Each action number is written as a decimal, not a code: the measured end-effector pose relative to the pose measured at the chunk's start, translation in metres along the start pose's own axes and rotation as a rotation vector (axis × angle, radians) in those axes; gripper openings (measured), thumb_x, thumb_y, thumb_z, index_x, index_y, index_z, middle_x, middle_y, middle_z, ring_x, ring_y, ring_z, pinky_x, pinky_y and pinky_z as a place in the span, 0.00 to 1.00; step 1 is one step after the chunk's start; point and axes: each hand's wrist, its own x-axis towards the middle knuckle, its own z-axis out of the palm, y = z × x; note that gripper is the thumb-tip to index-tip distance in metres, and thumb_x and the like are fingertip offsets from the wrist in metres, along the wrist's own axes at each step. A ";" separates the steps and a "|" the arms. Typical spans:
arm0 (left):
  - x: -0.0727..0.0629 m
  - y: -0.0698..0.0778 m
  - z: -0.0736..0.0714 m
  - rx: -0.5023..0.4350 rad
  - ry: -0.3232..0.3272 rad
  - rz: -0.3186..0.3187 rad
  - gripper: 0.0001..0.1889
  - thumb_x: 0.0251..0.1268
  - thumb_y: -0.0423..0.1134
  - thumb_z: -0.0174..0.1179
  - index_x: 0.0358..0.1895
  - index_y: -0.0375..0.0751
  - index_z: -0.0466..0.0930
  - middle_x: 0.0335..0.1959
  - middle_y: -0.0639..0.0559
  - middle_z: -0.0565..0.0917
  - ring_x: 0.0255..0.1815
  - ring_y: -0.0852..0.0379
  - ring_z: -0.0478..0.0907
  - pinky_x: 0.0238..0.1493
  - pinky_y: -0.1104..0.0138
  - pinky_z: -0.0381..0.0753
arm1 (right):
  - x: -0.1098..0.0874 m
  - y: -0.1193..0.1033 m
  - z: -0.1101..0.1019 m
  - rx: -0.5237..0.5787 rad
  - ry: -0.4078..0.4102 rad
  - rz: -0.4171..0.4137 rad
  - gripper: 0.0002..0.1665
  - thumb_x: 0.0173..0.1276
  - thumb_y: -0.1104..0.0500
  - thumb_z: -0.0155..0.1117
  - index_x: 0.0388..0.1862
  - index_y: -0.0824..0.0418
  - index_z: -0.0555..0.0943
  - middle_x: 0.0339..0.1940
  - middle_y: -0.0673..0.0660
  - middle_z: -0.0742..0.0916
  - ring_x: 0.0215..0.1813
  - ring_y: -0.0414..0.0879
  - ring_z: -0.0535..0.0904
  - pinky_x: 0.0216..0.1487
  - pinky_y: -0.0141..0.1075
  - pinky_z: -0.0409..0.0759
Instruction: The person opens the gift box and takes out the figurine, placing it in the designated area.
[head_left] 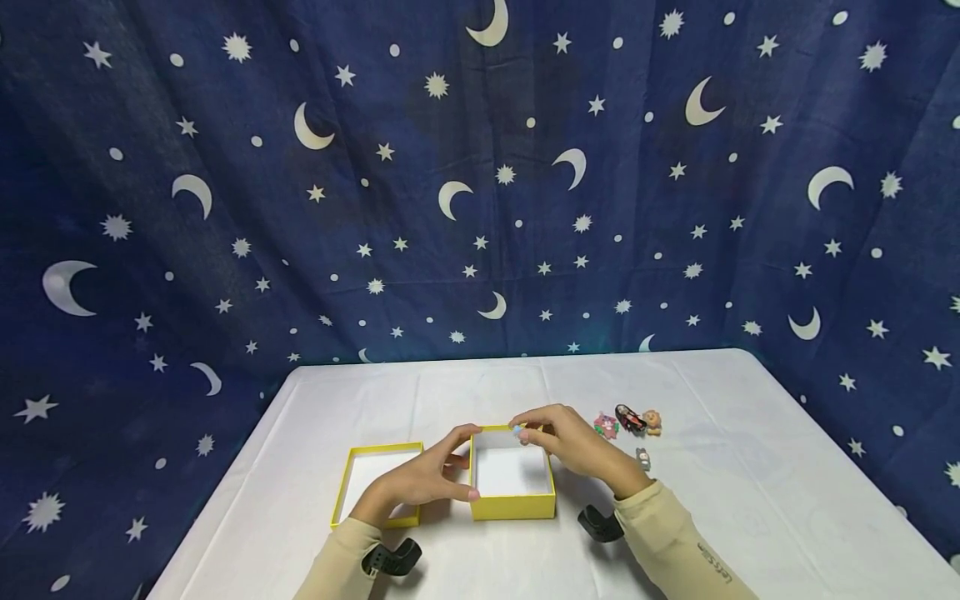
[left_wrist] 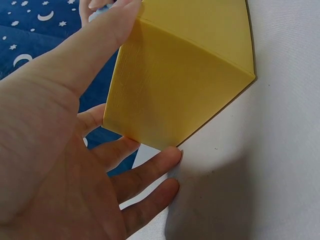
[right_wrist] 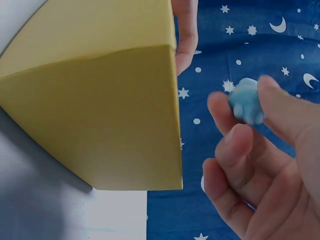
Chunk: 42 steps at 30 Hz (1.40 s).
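A yellow box [head_left: 513, 507] with a white inside stands open-topped on the table. My left hand [head_left: 423, 477] holds it by its left side, thumb at the near corner and fingers toward the far one; the left wrist view shows the thumb on the box's yellow wall [left_wrist: 170, 85]. Over the box's far right corner, my right hand [head_left: 566, 437] pinches a small light-blue figurine [right_wrist: 246, 101] between thumb and fingers. The figurine is clear of the box wall [right_wrist: 115, 120] in the right wrist view, and its details are blurred.
Left of the box lies a yellow-rimmed lid [head_left: 375, 467], partly behind the left hand. Toward the right are a pink figurine [head_left: 606, 426], a dark-haired figurine [head_left: 630, 419], a tan figurine [head_left: 652, 422] and a small grey figurine [head_left: 642, 458]. A starry curtain [head_left: 480, 208] hangs behind the white table [head_left: 750, 500].
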 end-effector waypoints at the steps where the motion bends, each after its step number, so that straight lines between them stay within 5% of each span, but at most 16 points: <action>1: 0.000 0.000 0.000 -0.001 0.000 -0.001 0.48 0.61 0.43 0.73 0.79 0.57 0.51 0.81 0.46 0.55 0.72 0.42 0.70 0.72 0.49 0.71 | 0.000 0.000 0.000 -0.001 0.008 0.001 0.18 0.76 0.54 0.60 0.57 0.61 0.85 0.44 0.60 0.90 0.33 0.45 0.78 0.30 0.30 0.76; 8: 0.000 -0.002 0.000 -0.005 -0.003 -0.008 0.47 0.62 0.43 0.72 0.79 0.59 0.51 0.82 0.46 0.54 0.72 0.42 0.69 0.72 0.48 0.71 | -0.001 0.000 0.003 -0.034 0.047 0.003 0.16 0.71 0.56 0.67 0.55 0.60 0.85 0.52 0.59 0.89 0.33 0.37 0.76 0.35 0.29 0.77; 21: 0.000 -0.001 0.000 -0.011 0.007 -0.020 0.48 0.61 0.43 0.73 0.79 0.59 0.51 0.81 0.45 0.55 0.73 0.41 0.69 0.72 0.48 0.72 | -0.001 -0.001 0.001 0.012 0.071 -0.028 0.13 0.74 0.49 0.63 0.44 0.57 0.86 0.32 0.52 0.89 0.33 0.37 0.80 0.38 0.31 0.79; 34: -0.001 0.000 0.001 -0.009 0.007 -0.015 0.47 0.61 0.43 0.73 0.79 0.58 0.51 0.81 0.47 0.55 0.73 0.42 0.69 0.73 0.48 0.71 | -0.002 -0.002 0.000 -0.040 0.133 -0.006 0.16 0.73 0.55 0.64 0.57 0.56 0.85 0.55 0.59 0.88 0.32 0.39 0.75 0.30 0.30 0.75; 42: -0.001 0.000 0.000 -0.004 0.011 -0.020 0.47 0.61 0.43 0.73 0.78 0.59 0.51 0.82 0.46 0.55 0.73 0.42 0.69 0.73 0.48 0.70 | -0.001 0.000 0.001 0.012 0.183 -0.026 0.21 0.70 0.61 0.67 0.61 0.57 0.79 0.52 0.61 0.87 0.30 0.37 0.76 0.30 0.31 0.75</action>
